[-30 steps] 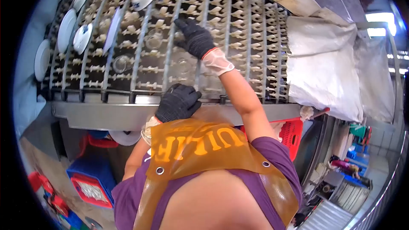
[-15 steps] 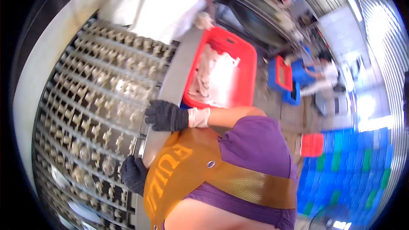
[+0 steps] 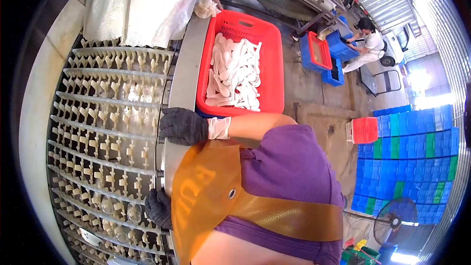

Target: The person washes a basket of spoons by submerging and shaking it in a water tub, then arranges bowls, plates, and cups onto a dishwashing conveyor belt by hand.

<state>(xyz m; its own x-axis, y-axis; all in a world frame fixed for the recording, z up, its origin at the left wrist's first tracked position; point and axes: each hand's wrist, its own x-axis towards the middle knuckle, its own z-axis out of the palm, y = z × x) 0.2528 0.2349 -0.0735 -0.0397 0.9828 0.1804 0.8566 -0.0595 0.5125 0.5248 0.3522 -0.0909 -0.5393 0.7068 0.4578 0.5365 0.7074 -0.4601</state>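
My right hand [image 3: 184, 126], in a dark knitted glove, lies on the metal edge [image 3: 185, 76] beside a dishwasher-type conveyor [image 3: 110, 126]. Its fingers reach toward the pegs and nothing shows in them. Lower down, my left hand [image 3: 158, 208], gloved alike, rests at the same edge with its fingers partly spread. My apron [image 3: 198, 186] hides part of that hand. Just above my right hand stands a red plastic basket [image 3: 271, 68] holding many white soup spoons [image 3: 235, 71]. Rows of pale pegs cover the conveyor, and a white dish [image 3: 91, 236] sits among them near the bottom.
White plastic curtains [image 3: 142, 7] hang over the conveyor's far end. A co-worker [image 3: 369, 44] bends over blue crates [image 3: 338, 46]. Behind me are stacked blue crates [image 3: 407, 167], red baskets [image 3: 364, 130] and a standing fan [image 3: 395, 221].
The view has shifted and become sharper, with the spoons now distinct. The dishes at the conveyor's lower end have moved down in view. Both hands stay at the metal edge.
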